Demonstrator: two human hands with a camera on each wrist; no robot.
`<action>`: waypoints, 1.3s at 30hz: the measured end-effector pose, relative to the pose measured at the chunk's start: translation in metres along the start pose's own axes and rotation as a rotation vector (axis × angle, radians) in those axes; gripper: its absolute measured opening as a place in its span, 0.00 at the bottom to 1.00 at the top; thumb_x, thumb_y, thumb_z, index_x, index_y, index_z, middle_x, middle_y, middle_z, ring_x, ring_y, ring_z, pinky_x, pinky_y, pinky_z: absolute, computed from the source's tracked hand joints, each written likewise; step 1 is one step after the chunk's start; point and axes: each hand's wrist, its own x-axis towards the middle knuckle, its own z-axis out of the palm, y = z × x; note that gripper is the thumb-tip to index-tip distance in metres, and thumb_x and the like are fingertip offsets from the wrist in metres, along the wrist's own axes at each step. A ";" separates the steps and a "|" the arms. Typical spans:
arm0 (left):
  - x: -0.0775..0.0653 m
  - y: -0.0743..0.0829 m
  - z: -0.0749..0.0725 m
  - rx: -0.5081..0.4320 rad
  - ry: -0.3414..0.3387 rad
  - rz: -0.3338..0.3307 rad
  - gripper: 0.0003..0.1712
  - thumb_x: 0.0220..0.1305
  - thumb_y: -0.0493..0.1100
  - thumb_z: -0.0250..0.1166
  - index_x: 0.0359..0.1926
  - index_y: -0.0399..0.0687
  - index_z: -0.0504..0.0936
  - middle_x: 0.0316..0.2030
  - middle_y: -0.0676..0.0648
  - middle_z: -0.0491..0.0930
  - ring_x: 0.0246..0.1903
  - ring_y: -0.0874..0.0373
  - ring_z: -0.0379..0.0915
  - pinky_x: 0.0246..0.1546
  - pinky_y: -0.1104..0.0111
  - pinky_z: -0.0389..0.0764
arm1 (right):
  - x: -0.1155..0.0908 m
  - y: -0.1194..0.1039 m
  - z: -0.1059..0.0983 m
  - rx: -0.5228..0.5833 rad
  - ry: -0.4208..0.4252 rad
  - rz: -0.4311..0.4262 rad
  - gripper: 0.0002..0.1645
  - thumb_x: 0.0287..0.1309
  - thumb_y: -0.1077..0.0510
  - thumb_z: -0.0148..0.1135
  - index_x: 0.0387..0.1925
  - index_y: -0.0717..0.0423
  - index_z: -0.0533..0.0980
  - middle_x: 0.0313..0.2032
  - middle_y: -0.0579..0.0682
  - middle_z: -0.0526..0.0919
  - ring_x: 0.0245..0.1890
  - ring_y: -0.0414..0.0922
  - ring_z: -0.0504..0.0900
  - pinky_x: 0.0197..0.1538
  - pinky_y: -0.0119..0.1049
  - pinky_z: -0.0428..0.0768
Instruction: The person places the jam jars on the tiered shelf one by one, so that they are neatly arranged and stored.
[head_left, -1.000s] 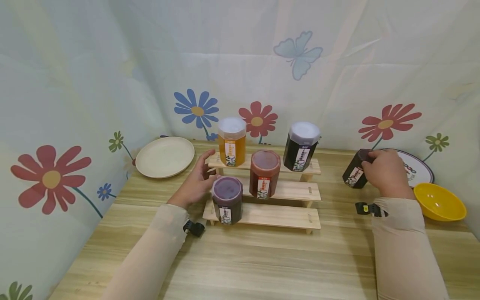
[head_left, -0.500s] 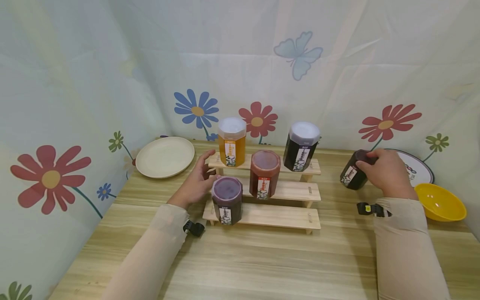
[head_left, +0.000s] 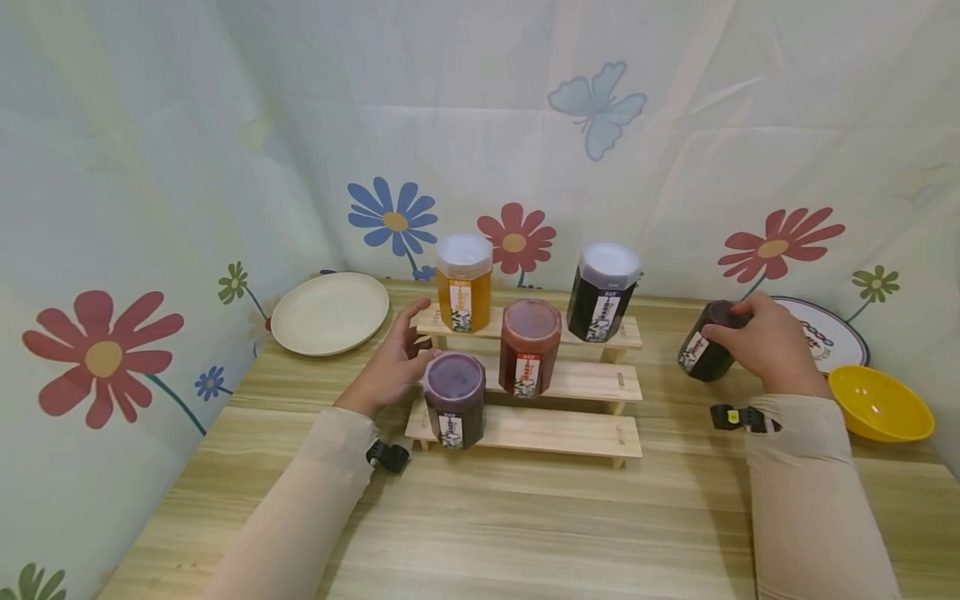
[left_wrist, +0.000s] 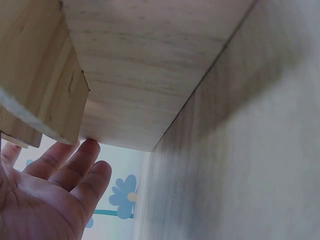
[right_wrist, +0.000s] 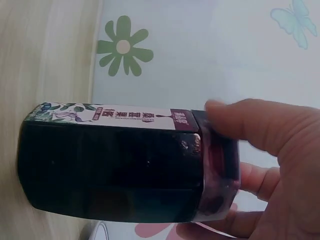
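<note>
My right hand pinches the lid end of a dark jam jar to the right of a three-step wooden stand. In the right wrist view, the thumb and fingers lie around the lid, and the jar's base is at the table surface. My left hand rests at the stand's left end, its fingers spread and touching the wood. Beside that hand, a purple-lidded jar stands on the lowest step. A red jar is on the middle step. On the top step are an orange jar and a dark jar.
A cream plate lies at the back left. Behind my right hand is a white plate with a dark rim, and a yellow bowl sits to its front right. A flowered curtain hangs along the table's back edge.
The jar in my right hand has shifted slightly left and towards me, with its label turned a little. My left hand and the jars on the stand stay where they were.
</note>
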 end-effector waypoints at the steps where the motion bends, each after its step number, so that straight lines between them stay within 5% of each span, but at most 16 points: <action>1: 0.000 0.000 0.000 0.001 0.001 0.000 0.47 0.77 0.32 0.58 0.84 0.56 0.43 0.73 0.29 0.65 0.72 0.32 0.66 0.69 0.41 0.72 | 0.000 -0.001 0.000 0.002 0.001 0.001 0.45 0.69 0.46 0.69 0.71 0.71 0.60 0.64 0.78 0.67 0.56 0.72 0.71 0.59 0.70 0.79; 19: 0.000 -0.003 -0.001 -0.014 -0.001 0.015 0.47 0.76 0.31 0.58 0.85 0.57 0.43 0.73 0.27 0.65 0.72 0.31 0.66 0.69 0.41 0.72 | -0.011 -0.023 0.002 -0.056 -0.113 -0.150 0.51 0.62 0.46 0.75 0.77 0.62 0.62 0.67 0.76 0.70 0.57 0.69 0.74 0.58 0.65 0.81; 31: 0.001 -0.001 -0.001 0.021 0.011 0.013 0.48 0.76 0.32 0.60 0.84 0.56 0.44 0.74 0.26 0.64 0.73 0.30 0.65 0.71 0.41 0.70 | -0.053 -0.049 -0.025 -0.115 -0.102 -0.278 0.48 0.60 0.43 0.75 0.73 0.61 0.68 0.61 0.70 0.78 0.53 0.65 0.78 0.51 0.57 0.82; 39: 0.000 -0.001 -0.002 0.031 0.011 0.011 0.48 0.75 0.32 0.60 0.84 0.56 0.44 0.74 0.26 0.63 0.73 0.30 0.65 0.71 0.40 0.69 | -0.087 -0.064 -0.038 -0.174 -0.108 -0.396 0.46 0.56 0.43 0.79 0.71 0.56 0.73 0.57 0.64 0.83 0.49 0.59 0.80 0.40 0.41 0.79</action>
